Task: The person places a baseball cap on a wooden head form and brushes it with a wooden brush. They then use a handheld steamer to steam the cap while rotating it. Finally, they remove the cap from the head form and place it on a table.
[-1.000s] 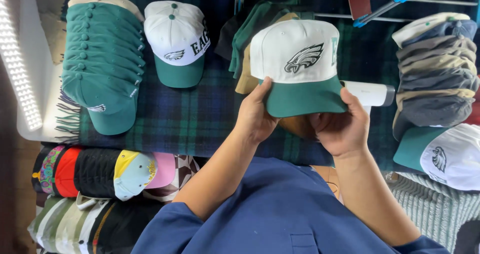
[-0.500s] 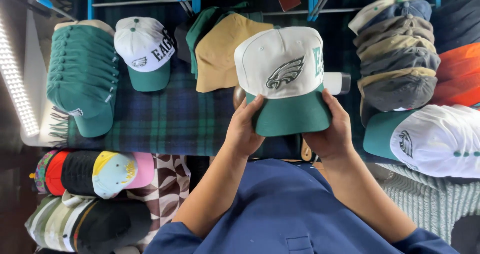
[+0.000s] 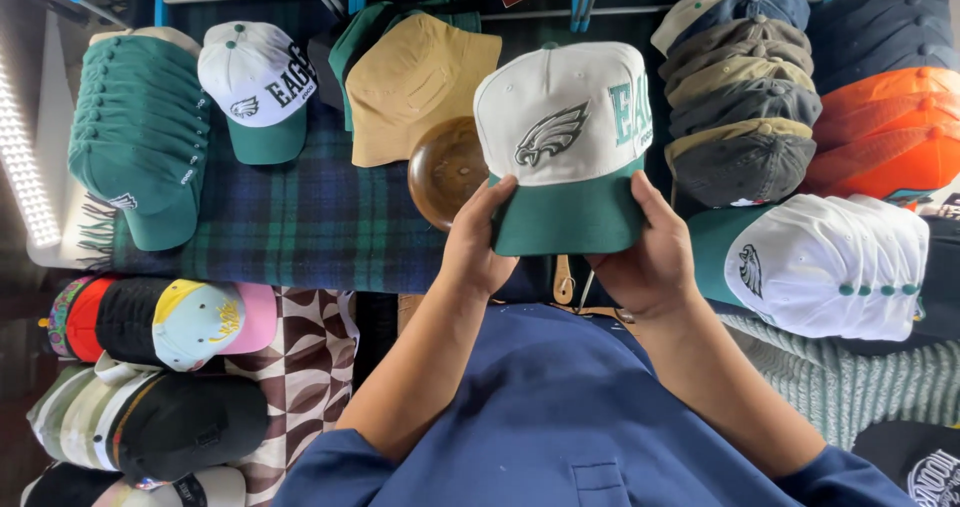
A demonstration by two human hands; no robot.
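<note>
I hold a white cap with a green brim and a bird-head emblem (image 3: 565, 142) in front of me, over a display of hats. My left hand (image 3: 480, 242) grips the brim's left side. My right hand (image 3: 650, 257) grips its right side. The cap faces me, crown away from my body. A round wooden bowl (image 3: 445, 172) sits just left of the cap, behind my left hand.
A stack of green caps (image 3: 140, 137) and a similar white-and-green cap (image 3: 255, 87) lie at left on a dark plaid cloth (image 3: 300, 227). A tan bucket hat (image 3: 415, 82) lies beside them. Stacked caps (image 3: 745, 97), orange caps (image 3: 885, 132) and white caps (image 3: 830, 267) fill the right.
Both hands kept hold of the cap and brought it a little lower and closer to my body. The view shifted, uncovering the tan hat and the wooden bowl.
</note>
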